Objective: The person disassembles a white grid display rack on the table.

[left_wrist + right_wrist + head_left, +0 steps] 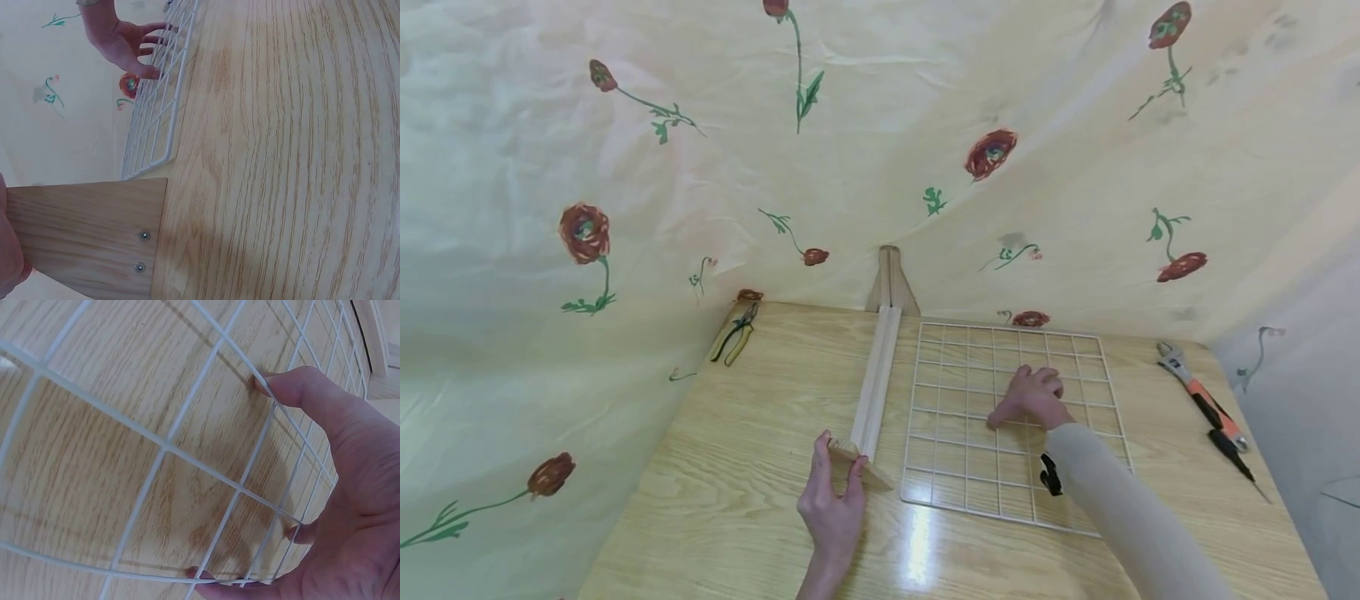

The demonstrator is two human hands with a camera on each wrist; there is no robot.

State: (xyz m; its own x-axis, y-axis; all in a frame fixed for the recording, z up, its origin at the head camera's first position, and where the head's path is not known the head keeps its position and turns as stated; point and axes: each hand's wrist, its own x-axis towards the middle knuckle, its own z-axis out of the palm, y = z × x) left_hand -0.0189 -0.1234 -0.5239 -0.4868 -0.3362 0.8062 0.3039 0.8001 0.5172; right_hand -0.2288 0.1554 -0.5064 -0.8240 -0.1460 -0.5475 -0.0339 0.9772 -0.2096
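Note:
My left hand point(833, 502) grips the near end board point(874, 476) of a wooden frame, thumb and fingers on its opposite edges. Two screw heads point(144, 235) show on this board in the left wrist view. A long pale bar point(877, 379) joins it to a tapered far board point(891, 283) against the curtain. To the right lies a white wire grid point(942, 427). My right hand point(1028, 395) is spread over it; in the right wrist view the thumb and bent fingertips reach among the wires point(165, 447) and hold them.
Yellow-handled pliers point(732, 335) lie at the far left of the wood-grain table point(730, 500). An adjustable wrench point(1202, 396) and a black-handled screwdriver point(1228, 454) lie along the right edge. A flower-patterned curtain point(865, 150) hangs behind the table.

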